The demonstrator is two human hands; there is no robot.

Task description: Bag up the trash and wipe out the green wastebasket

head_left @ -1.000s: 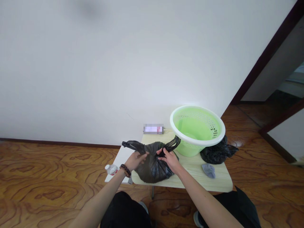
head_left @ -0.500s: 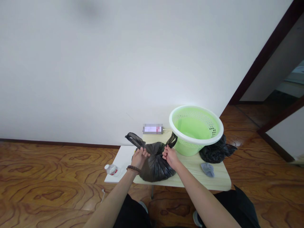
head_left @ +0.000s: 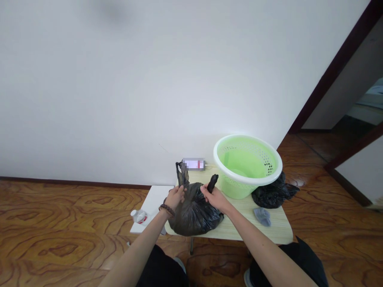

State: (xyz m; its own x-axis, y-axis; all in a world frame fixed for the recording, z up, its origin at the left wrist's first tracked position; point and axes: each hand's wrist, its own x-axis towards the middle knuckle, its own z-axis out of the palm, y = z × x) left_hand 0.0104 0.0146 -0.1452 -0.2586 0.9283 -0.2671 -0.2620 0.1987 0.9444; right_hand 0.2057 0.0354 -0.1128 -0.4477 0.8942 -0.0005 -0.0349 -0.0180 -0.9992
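A full black plastic bag (head_left: 194,215) rests on the small pale table (head_left: 239,213), its top gathered. My left hand (head_left: 176,196), with a brown bracelet at the wrist, is closed on the bag's left handle, whose loop rises loosely above the fingers. My right hand (head_left: 214,195) is closed on the right handle, which sticks up from the fist as a narrow bunched end. Between the hands the bag's neck is creased. What the bag holds is hidden.
A green basket with a white rim (head_left: 248,177) stands right of the bag. Beside it lie another black bag (head_left: 273,191) and a grey-blue cloth item (head_left: 262,216). Behind is a blurred-out device (head_left: 194,164) by the wall. A bottle (head_left: 139,216) lies on a white board at left.
The left handle has swung from leaning left to standing upright. In my right hand the open loop is now bunched into a narrow end. Both hands stay on the bag.
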